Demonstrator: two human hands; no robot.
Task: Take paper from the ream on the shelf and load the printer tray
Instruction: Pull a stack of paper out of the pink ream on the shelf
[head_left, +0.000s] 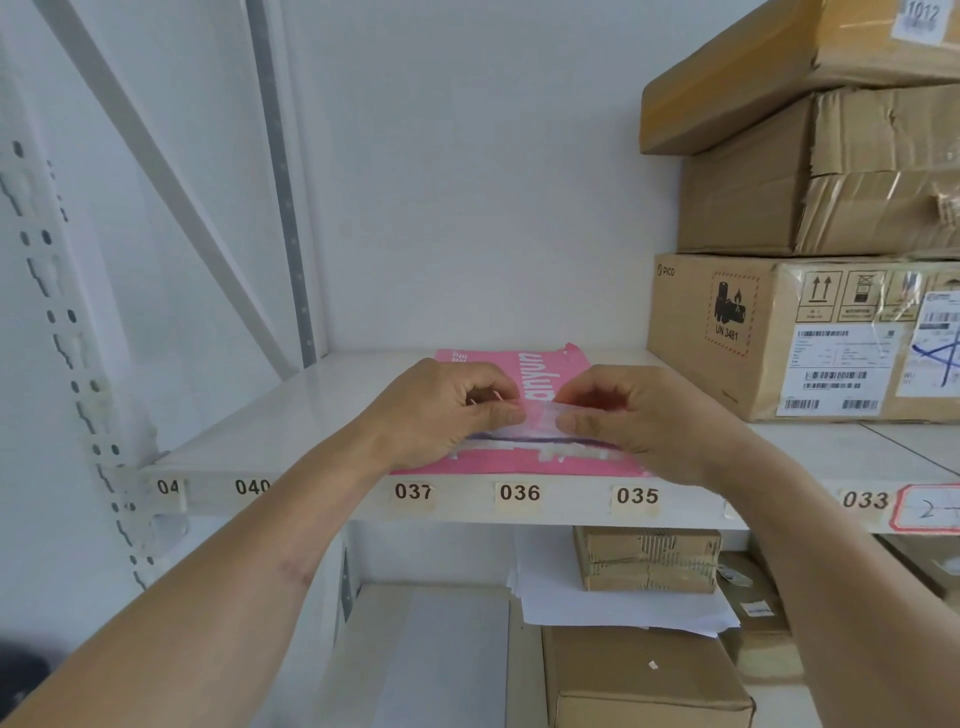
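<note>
A pink-wrapped ream of paper (540, 364) lies flat on the white shelf (291, 415), above the labels 037 to 035. Both my hands rest on its near half. My left hand (441, 410) and my right hand (644, 415) each pinch a raised fold of the ream's wrapper (535, 415) between thumb and fingers, the fingertips almost touching in the middle. White and purple print shows just below the pinched fold. The printer and its tray are not in view.
Three stacked cardboard boxes (810, 332) stand on the shelf right of the ream. The shelf post (67, 332) and a diagonal brace (171, 187) are at left. On the lower shelf lie more boxes (644, 561) and loose white sheets (623, 608).
</note>
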